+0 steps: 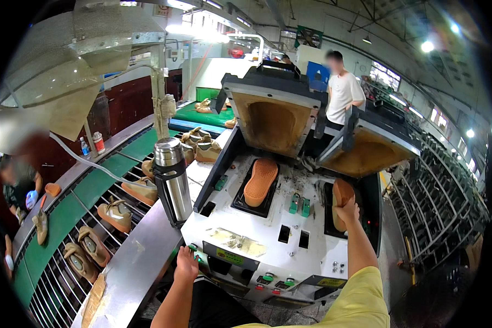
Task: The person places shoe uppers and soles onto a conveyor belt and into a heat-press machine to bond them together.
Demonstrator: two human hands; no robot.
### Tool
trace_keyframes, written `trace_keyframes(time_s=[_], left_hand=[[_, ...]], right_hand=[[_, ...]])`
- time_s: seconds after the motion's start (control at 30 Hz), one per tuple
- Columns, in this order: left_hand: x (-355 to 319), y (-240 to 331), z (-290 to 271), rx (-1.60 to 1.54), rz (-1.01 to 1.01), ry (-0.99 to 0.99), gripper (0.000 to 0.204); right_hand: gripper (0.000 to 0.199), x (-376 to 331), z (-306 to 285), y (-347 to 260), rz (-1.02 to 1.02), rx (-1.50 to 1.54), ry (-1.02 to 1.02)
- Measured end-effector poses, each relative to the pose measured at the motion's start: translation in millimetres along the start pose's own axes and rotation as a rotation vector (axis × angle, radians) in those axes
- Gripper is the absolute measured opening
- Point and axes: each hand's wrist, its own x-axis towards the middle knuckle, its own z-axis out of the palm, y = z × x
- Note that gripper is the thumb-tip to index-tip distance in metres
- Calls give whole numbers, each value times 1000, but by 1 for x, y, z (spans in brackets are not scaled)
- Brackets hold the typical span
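My right hand (349,212) grips a tan shoe (341,192) with a brown sole, over the right station of a white two-station press machine (270,238). My left hand (187,264) holds nothing; its fingers are stretched out beside the machine's front left corner, close to a green button. Whether it touches the button I cannot tell. In the left station, a shoe with an orange-brown sole (261,182) lies sole up on a black pad. Both hinged lids, the left lid (273,120) and the right lid (369,150), are raised, showing hollow brown undersides.
A steel thermos (171,180) stands on the metal ledge at the machine's left. Beyond it, several tan shoes (115,215) rest on a wire rack along a green conveyor (101,186). A person in white (344,93) stands behind the machine. Metal racks (437,191) line the right.
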Motion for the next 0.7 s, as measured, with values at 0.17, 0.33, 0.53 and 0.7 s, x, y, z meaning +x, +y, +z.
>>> trace_keyframes(time_s=[0.17, 0.33, 0.53, 0.7], left_hand=[[-3, -2, -10, 12, -63, -168, 64], [-41, 0, 39, -6, -38, -21, 65], [-59, 14, 20, 133, -122, -82, 55], [-99, -15, -17, 274, -318, -304, 49]], right_hand=[[105, 53, 0, 26, 134, 61, -66], [106, 23, -9, -16, 315, 26, -154], [104, 3, 14, 10, 190, 86, 408], [98, -67, 7, 19, -31, 342, 634]])
